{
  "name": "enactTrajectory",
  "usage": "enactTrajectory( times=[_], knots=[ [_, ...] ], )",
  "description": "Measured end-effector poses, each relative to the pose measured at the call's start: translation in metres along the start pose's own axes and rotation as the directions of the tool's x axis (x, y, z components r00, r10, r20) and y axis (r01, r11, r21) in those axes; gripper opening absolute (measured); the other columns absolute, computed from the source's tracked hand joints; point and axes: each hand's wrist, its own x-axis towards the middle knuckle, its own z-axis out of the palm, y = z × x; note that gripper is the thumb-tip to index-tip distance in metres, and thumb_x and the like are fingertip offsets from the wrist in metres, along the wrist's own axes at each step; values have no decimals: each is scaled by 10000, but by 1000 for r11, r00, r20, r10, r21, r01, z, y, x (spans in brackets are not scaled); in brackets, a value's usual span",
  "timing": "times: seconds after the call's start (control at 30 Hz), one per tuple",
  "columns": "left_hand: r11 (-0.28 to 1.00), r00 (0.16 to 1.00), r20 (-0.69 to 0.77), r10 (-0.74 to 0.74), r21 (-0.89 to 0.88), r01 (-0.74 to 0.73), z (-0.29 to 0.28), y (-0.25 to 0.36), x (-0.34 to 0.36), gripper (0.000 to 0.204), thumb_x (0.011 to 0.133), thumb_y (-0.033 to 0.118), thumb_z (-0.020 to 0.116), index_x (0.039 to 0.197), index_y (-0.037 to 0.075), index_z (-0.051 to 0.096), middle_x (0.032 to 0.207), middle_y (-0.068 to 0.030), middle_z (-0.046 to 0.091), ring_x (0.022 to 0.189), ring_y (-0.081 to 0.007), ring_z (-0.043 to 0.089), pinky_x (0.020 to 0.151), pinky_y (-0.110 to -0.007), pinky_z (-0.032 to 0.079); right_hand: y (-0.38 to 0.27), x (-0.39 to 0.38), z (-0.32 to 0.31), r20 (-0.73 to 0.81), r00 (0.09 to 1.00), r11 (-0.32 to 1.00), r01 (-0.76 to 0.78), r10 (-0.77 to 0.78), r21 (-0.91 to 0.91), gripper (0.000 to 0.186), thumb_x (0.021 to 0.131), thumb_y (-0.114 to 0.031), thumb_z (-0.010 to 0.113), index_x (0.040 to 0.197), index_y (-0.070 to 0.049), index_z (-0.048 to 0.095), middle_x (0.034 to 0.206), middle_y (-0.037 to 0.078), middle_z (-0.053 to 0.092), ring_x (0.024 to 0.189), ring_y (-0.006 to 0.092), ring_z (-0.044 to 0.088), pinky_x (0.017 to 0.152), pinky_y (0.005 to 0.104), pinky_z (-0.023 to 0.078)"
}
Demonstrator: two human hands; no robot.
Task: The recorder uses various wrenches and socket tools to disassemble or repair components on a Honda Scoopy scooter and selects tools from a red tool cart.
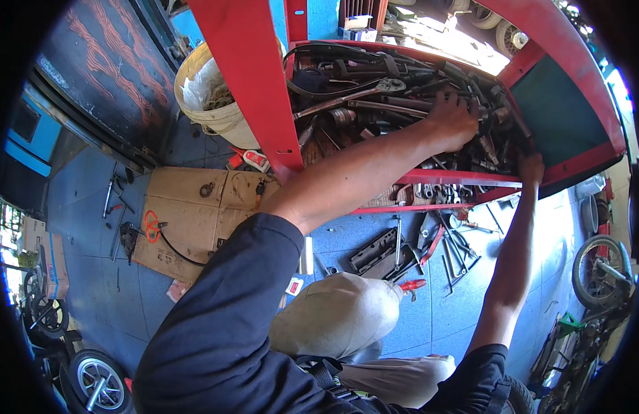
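Tools crowd the upper tray of a red metal tool rack (471, 178). My left hand (454, 123) reaches into the right half of this pile, its fingers bent down among dark sockets and bars; what they grip is hidden. At the tray's right end, my right hand (531, 168) is beside the red frame, its fingers mostly in shadow. To the left of my left hand lies a ratchet wrench (391, 85), its long handle slanting down to the left. A black strap or belt (326, 47) curves along the tray's left end.
Below is a lower shelf of wrenches (430, 192). An open black case (378, 254) and red-handled pliers (412, 284) lie on the blue tiled floor. At left are flattened cardboard (185, 200) and a bucket (226, 121). Motorcycle wheels (598, 272) stand at the edges.
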Motion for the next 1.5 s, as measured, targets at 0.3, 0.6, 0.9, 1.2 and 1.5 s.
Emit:
enactTrajectory(
  times=[0.3, 0.6, 0.9, 1.2, 1.5],
  knots=[
    [374, 692, 220, 687, -924, -77, -172, -37, -222, 367, 856, 48, 562, 1208, -41, 512, 985, -192, 635, 889, -281, 636, 767, -376, 500, -9, -12, -16, 62, 997, 993, -47, 41, 110, 570, 774, -462, 627, 1127, -20, 558, 1128, 264, 582, 1073, 415, 556, 909, 479, 452],
    [856, 901, -41, -432, -334, 395, -174, -183, -230, 567, 800, 198, 693, 1267, -9, 449, 1130, -122, 573, 1062, -198, 544, 870, -323, 447, -16, -23, -22, 17, 998, 988, -60, 58, 139, 540, 759, -445, 645, 1103, -31, 594, 1122, 258, 589, 1092, 407, 548, 912, 490, 447],
    [882, 885, 82, -458, 165, 442, -120, -178, -141, 642, 684, 397, 774, 1141, 5, 552, 1222, -203, 500, 1186, -351, 457, 996, -404, 376, -18, -33, -32, 5, 996, 979, -93, 93, 181, 527, 747, -423, 675, 1083, -24, 601, 1100, 254, 601, 1067, 414, 561, 895, 477, 465],
    [999, 954, -296, 49, 10, -48, -168, -209, -48, 355, 830, 240, 664, 1073, 15, 536, 834, -122, 623, 779, -255, 635, 655, -385, 500, -17, -31, -29, 14, 996, 978, -93, 92, 188, 520, 744, -413, 672, 1074, -19, 596, 1078, 269, 602, 1049, 420, 567, 880, 486, 465],
    [911, 933, -217, -286, 239, 335, -160, -194, -51, 607, 801, 607, 574, 832, 1, 594, 704, -134, 628, 693, -279, 646, 658, -375, 489, -20, -35, -34, 3, 995, 978, -96, 97, 184, 518, 740, -415, 668, 1073, -22, 609, 1067, 260, 610, 1039, 422, 571, 882, 487, 464]
  ],
)
